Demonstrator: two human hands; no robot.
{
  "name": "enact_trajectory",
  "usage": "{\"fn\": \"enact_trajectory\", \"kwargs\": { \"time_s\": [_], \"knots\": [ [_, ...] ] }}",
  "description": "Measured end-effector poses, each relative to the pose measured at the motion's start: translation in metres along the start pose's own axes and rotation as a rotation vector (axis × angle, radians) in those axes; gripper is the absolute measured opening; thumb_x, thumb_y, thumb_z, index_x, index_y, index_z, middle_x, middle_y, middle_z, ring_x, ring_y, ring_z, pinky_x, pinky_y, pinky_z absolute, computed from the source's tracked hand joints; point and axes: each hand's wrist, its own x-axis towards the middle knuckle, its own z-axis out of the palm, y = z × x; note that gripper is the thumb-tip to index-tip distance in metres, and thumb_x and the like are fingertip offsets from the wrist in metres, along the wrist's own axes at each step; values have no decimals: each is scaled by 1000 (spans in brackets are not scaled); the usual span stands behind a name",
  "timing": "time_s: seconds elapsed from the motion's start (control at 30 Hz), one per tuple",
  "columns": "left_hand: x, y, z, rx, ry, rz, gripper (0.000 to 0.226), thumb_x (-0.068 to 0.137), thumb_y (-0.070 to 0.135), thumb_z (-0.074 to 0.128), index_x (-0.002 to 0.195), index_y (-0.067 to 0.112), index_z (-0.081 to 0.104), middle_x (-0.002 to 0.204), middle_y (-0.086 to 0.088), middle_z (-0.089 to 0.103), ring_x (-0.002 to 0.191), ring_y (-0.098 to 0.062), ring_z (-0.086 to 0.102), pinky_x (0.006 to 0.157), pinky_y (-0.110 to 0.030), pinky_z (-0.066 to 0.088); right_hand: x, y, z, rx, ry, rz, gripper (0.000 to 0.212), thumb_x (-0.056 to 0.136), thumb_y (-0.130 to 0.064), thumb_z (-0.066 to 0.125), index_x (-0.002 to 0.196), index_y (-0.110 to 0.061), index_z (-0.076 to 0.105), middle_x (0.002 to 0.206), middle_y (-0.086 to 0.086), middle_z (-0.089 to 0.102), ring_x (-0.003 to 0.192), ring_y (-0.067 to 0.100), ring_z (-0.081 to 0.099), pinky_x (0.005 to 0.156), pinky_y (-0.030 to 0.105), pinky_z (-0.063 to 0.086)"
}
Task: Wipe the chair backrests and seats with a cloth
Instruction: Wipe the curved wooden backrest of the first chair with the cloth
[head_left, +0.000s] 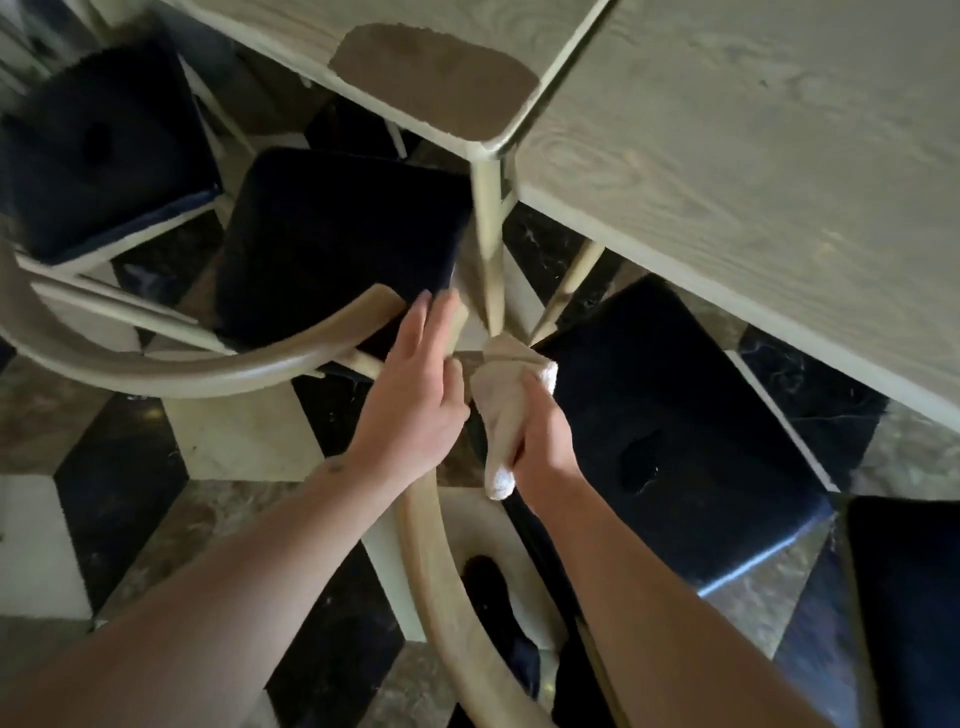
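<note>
At the far left a dark-cushioned chair seat (104, 150) sits pushed toward the table, its pale frame partly out of view; just right of it a second dark seat (337, 244) belongs to the chair whose curved wooden backrest (171, 364) sweeps across the lower left, and this rail ends near the middle of the view. The left hand (415, 395) lies on that rail end with fingers straight and close together, pressing down rather than gripping, probably to keep the chair from shifting while the other hand works; its fingertips reach the edge of the cushion. Just to its right, the right hand (540, 441) has its fingers wrapped round a bunched pale cloth (511, 400), whose upper fold is pressed near where the two chairs' rails meet and whose loose tail hangs out below the fist; exactly which surface it touches I cannot tell, since motion blur smears that spot. A second curved backrest (431, 545) runs down from under the hands toward the bottom edge; its seat (670, 415), dark and glossy, lies to the right. Above and to the right spreads the light wood-grain table (753, 156), close over both chairs. The wiping looks to be on the backrests, seats yet to come.
</note>
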Motion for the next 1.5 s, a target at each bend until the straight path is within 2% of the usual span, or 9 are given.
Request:
{"fn": "enact_trajectory", "kwargs": {
  "time_s": [0.07, 0.17, 0.37, 0.5, 0.77, 0.97, 1.17, 1.33, 1.5],
  "knots": [
    [3, -1, 2, 286, -10, 149, 60, 101, 13, 49, 158, 24, 34, 171, -13, 3, 157, -34, 8, 122, -51, 30, -12, 12, 2, -663, 78, -225, 47, 103, -37, 44, 101, 4, 68, 96, 8, 72, 93, 9, 69, 94, 25, 47],
    [4, -3, 3, 348, -4, 235, 52, 99, 10, 40, 150, 17, 50, 171, -12, 9, 158, -31, 4, 123, -56, 25, -13, 30, 18, -332, -143, -157, 58, 100, -49, 44, 132, -5, 63, 125, 27, 67, 122, 29, 63, 111, 55, 44],
    [4, 2, 6, 401, 74, 203, 45, 97, 1, 43, 134, 15, 65, 169, -8, 20, 157, -24, 12, 125, -27, 12, 41, 42, 24, -710, -172, -324, 47, 114, -44, 22, 149, -28, 47, 144, -1, 62, 141, 20, 50, 113, 39, 46],
    [3, 6, 0, 471, -37, 194, 58, 84, 8, 35, 134, 15, 63, 171, -10, 8, 158, -27, 3, 119, -28, 18, 104, 53, 0, -724, 14, -73, 65, 98, -68, 32, 130, -19, 60, 113, 2, 68, 106, 22, 64, 80, 32, 50],
    [4, 4, 0, 467, -68, 165, 51, 81, 8, 36, 121, 14, 68, 171, -7, 8, 158, -27, 4, 102, -25, 42, 147, 52, -30, -860, 82, 106, 75, 99, -73, 27, 150, -23, 48, 142, 9, 57, 126, 26, 53, 112, 40, 34],
    [2, 11, 0, 451, -56, 161, 44, 85, 4, 38, 117, 8, 69, 169, -13, 16, 157, -33, 12, 111, -39, 44, 57, 52, 13, -683, -24, -143, 62, 107, -60, 21, 155, -27, 41, 160, 8, 44, 139, 20, 46, 116, 42, 34],
    [3, 6, 2, 408, -26, 168, 50, 81, 2, 44, 125, 15, 63, 170, -7, 14, 157, -29, 10, 107, -38, 45, -15, 51, 27, -81, -230, -167, 33, 102, -18, 41, 117, -12, 70, 90, 11, 69, 79, 24, 64, 56, 32, 51],
    [2, 10, 1, 377, 25, 161, 58, 84, -2, 41, 135, 18, 62, 171, -1, 12, 158, -19, 5, 117, -22, 19, 3, 47, 11, -708, -340, -536, 48, 92, 7, 59, 134, -16, 55, 107, -15, 68, 89, 5, 68, 66, 23, 55],
    [3, 27, -2, 356, 33, 88, 59, 91, -8, 33, 137, 16, 61, 170, 1, 8, 157, -13, 1, 118, -10, 3, 54, 54, 19, -1291, -75, -776, 22, 94, -22, 57, 90, -41, 49, 84, -20, 54, 85, 2, 55, 80, 35, 52]
  ]
}}
